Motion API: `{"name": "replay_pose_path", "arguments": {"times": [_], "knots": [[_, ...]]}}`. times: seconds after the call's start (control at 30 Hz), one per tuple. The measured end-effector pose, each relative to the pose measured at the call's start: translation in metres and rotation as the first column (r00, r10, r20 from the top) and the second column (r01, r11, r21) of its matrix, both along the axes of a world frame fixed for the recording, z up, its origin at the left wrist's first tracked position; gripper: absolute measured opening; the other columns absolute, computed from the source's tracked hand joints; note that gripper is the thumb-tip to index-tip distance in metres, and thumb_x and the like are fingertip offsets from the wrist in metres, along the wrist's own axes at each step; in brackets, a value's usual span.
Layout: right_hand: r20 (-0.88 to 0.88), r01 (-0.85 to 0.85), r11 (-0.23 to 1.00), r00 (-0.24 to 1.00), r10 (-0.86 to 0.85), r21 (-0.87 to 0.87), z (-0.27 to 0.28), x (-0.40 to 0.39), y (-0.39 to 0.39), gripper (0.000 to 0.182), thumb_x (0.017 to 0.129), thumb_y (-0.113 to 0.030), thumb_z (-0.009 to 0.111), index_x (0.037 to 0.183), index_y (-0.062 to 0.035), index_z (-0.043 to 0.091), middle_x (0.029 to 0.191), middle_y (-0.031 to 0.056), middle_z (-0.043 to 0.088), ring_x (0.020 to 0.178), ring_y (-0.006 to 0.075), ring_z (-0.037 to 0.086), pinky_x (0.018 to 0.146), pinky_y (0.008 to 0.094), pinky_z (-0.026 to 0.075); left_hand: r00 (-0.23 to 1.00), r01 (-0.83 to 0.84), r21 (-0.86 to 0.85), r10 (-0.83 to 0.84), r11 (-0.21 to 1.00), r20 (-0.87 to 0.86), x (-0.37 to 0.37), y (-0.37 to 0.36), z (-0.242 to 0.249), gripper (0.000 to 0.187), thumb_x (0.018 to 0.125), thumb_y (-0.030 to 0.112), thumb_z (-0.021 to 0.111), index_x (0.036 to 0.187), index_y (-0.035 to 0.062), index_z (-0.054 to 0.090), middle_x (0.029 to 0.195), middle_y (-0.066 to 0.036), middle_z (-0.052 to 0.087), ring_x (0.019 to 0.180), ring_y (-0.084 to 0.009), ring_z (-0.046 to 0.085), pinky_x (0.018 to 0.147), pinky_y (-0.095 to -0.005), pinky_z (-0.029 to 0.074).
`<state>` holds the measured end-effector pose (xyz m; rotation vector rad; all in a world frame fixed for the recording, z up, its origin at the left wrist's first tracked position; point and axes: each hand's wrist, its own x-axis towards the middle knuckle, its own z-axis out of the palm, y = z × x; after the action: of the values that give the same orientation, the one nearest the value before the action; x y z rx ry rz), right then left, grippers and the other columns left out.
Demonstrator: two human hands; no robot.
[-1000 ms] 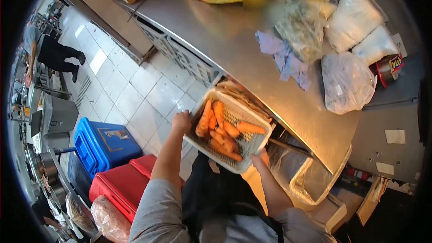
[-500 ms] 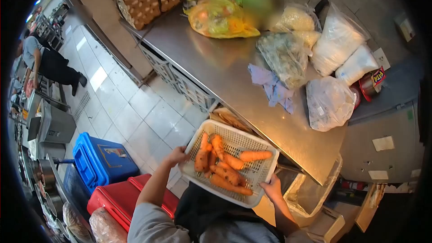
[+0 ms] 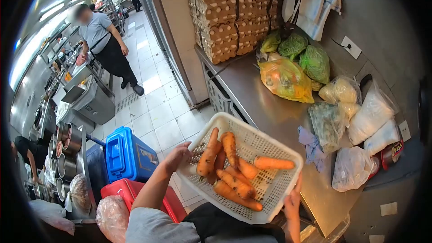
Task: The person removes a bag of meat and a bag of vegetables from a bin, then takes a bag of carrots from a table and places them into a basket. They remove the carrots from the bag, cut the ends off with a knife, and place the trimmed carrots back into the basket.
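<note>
A white perforated plastic basket (image 3: 276, 200) is held in front of my body, tilted a little. Several orange carrots (image 3: 236, 182) with dark spots lie loose in it. My left hand (image 3: 177, 155) grips the basket's left side, fingers hooked at the rim. On the right side, my right hand (image 3: 292, 200) is closed round the edge, with part of the fingers hidden by the wall. The basket's right corner overlaps the edge of the steel table (image 3: 274, 114) in this view.
Stacked egg trays (image 3: 234, 18), a yellow bag of vegetables (image 3: 285, 78) and a clear bag (image 3: 351, 168) occupy the table. A blue bin (image 3: 130, 153) and red cooler (image 3: 135, 193) stand left. One person (image 3: 105, 40) stands in the aisle; another bends at lower left.
The view has swung up and to the left. The basket of carrots, still in both my hands, appears larger and closer to the camera.
</note>
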<state>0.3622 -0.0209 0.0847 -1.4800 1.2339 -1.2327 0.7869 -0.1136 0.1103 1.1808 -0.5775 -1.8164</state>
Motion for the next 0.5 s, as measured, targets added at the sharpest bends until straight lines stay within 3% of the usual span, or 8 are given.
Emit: {"name": "replay_pose_path", "arguments": {"times": [0.03, 0.13, 0.23, 0.27, 0.33, 0.37, 0.47, 0.5], "knots": [[-0.155, 0.014, 0.991, 0.987, -0.035, -0.136, 0.026, 0.001, -0.013, 0.060, 0.089, -0.055, 0.042, 0.097, -0.0003, 0.063, 0.150, 0.0237, 0.003, 0.139, 0.0359, 0.007, 0.108, 0.0434, 0.014, 1.000, 0.005, -0.007, -0.005, 1.000, 0.019, 0.001, -0.013, 0.005, 0.047, 0.068, 0.003, 0.048, 0.115, -0.0008, 0.052, 0.094, -0.008, 0.059, 0.080, -0.0159, 0.057, 0.074, -0.0263, 0.048], [-0.275, 0.115, 0.868, 0.922, -0.274, -0.483, 0.054, 0.000, -0.032, 0.069, 0.090, -0.062, 0.028, 0.093, -0.0029, 0.064, 0.145, 0.0259, 0.020, 0.136, 0.0443, 0.012, 0.109, 0.0530, 0.005, 0.995, 0.096, 0.001, -0.096, 0.995, 0.028, 0.016, -0.058, -0.031, 0.049, 0.073, 0.010, 0.049, 0.121, -0.0001, 0.051, 0.095, -0.010, 0.060, 0.081, -0.0176, 0.058, 0.075, -0.0269, 0.048], [-0.341, 0.050, 0.827, 0.896, -0.285, -0.560, 0.085, -0.013, -0.049, 0.076, 0.088, -0.067, 0.026, 0.087, -0.0024, 0.066, 0.127, 0.0217, 0.050, 0.129, 0.0466, 0.026, 0.107, 0.0537, 0.013, 0.953, 0.291, -0.037, -0.293, 0.956, -0.079, -0.007, -0.094, -0.020, 0.052, 0.076, 0.024, 0.047, 0.120, -0.0030, 0.048, 0.112, -0.016, 0.059, 0.096, -0.0260, 0.060, 0.087, -0.0347, 0.047], [-0.320, 0.078, 0.836, 0.901, -0.292, -0.543, 0.086, -0.018, -0.043, 0.078, 0.086, -0.069, 0.027, 0.086, -0.0022, 0.067, 0.122, 0.0204, 0.053, 0.128, 0.0458, 0.029, 0.106, 0.0537, 0.015, 0.915, 0.370, -0.073, -0.377, 0.926, -0.146, -0.025, -0.099, -0.002, 0.052, 0.079, 0.028, 0.046, 0.120, -0.0032, 0.048, 0.113, -0.017, 0.059, 0.096, -0.0272, 0.060, 0.088, -0.0359, 0.047], [-0.274, 0.102, 0.838, 0.918, -0.286, -0.535, 0.087, -0.020, -0.043, 0.082, 0.082, -0.074, 0.028, 0.084, -0.0018, 0.067, 0.113, 0.0179, 0.059, 0.124, 0.0443, 0.034, 0.105, 0.0536, 0.020, 0.927, 0.347, -0.094, -0.357, 0.933, -0.114, -0.034, -0.121, -0.012, 0.054, 0.082, 0.035, 0.044, 0.119, -0.0036, 0.048, 0.114, -0.019, 0.058, 0.097, -0.0282, 0.060, 0.089, -0.0363, 0.046], [-0.281, 0.088, 0.860, 0.924, -0.259, -0.502, 0.088, -0.024, -0.035, 0.081, 0.076, -0.077, 0.038, 0.088, -0.0023, 0.067, 0.116, 0.0171, 0.057, 0.122, 0.0424, 0.037, 0.103, 0.0519, 0.024, 0.899, 0.405, -0.188, -0.428, 0.895, -0.098, -0.044, -0.125, -0.004, 0.059, 0.082, 0.042, 0.044, 0.119, -0.0042, 0.048, 0.113, -0.020, 0.058, 0.097, -0.0297, 0.060, 0.089, -0.0373, 0.046], [-0.403, 0.047, 0.881, 0.876, -0.263, -0.471, 0.095, -0.018, -0.018, 0.067, 0.074, -0.068, 0.055, 0.090, -0.0039, 0.066, 0.118, 0.0163, 0.054, 0.122, 0.0433, 0.037, 0.102, 0.0504, 0.026, 0.807, 0.532, -0.131, -0.548, 0.836, -0.220, -0.049, -0.174, -0.017, 0.065, 0.080, 0.048, 0.048, 0.120, -0.0044, 0.047, 0.112, -0.021, 0.058, 0.097, -0.0312, 0.060, 0.089, -0.0381, 0.047], [-0.446, 0.053, 0.892, 0.852, -0.275, -0.449, 0.089, -0.012, -0.012, 0.060, 0.073, -0.061, 0.059, 0.090, -0.0044, 0.066, 0.117, 0.0160, 0.054, 0.121, 0.0434, 0.038, 0.101, 0.0500, 0.028, 0.817, 0.547, -0.115, -0.558, 0.829, -0.145, -0.057, -0.181, -0.004, 0.067, 0.080, 0.050, 0.049, 0.119, -0.0042, 0.047, 0.112, -0.021, 0.058, 0.097, -0.0313, 0.060, 0.088, -0.0384, 0.047]]}}
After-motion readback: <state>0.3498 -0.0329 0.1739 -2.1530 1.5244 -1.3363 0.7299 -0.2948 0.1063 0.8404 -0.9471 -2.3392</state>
